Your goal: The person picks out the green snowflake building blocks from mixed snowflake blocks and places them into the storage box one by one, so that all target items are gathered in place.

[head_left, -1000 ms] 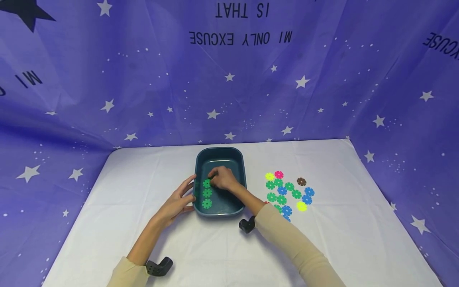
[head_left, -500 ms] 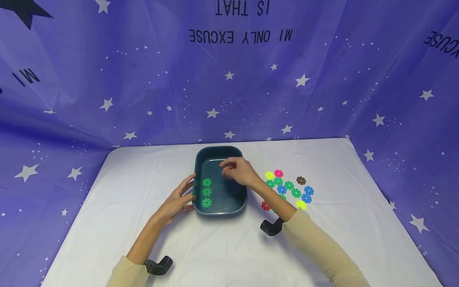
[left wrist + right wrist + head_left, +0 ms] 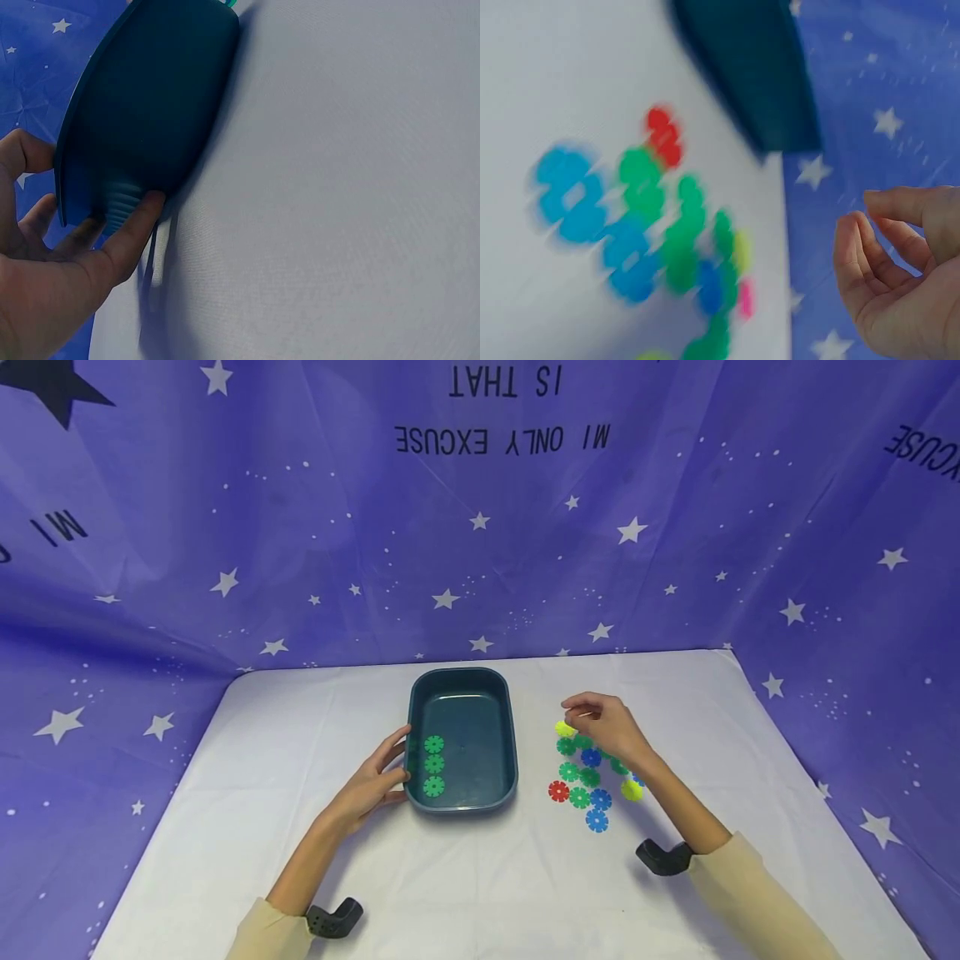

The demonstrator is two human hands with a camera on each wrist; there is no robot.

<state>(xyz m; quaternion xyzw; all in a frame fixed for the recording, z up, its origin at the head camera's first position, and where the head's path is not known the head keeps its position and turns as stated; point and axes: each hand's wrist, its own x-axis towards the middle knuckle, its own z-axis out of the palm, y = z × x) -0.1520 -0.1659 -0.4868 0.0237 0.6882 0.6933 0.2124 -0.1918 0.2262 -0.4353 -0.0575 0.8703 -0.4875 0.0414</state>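
Observation:
A dark teal tray (image 3: 480, 797) stands at the middle of the table. Inside, along its left side, several green notched discs (image 3: 434, 764) lie in a row. My left hand (image 3: 365, 789) rests against the tray's outer left wall; in the left wrist view its thumb presses near a ribbed grip (image 3: 120, 206) and a finger touches the rim. My right hand (image 3: 611, 727) hovers over the loose discs (image 3: 589, 777), fingers loosely bent, holding nothing. These are green, blue, yellow and red, and one pink disc (image 3: 746, 298) shows in the right wrist view.
A white cloth (image 3: 465, 893) covers the table. Purple star-printed fabric (image 3: 480, 560) hangs behind it and at both sides. Black devices sit at the left wrist (image 3: 334, 917) and right wrist (image 3: 664, 857).
My right hand has risen out of the tray and swung right over the loose discs. The green row stays in the tray. My left hand keeps its place.

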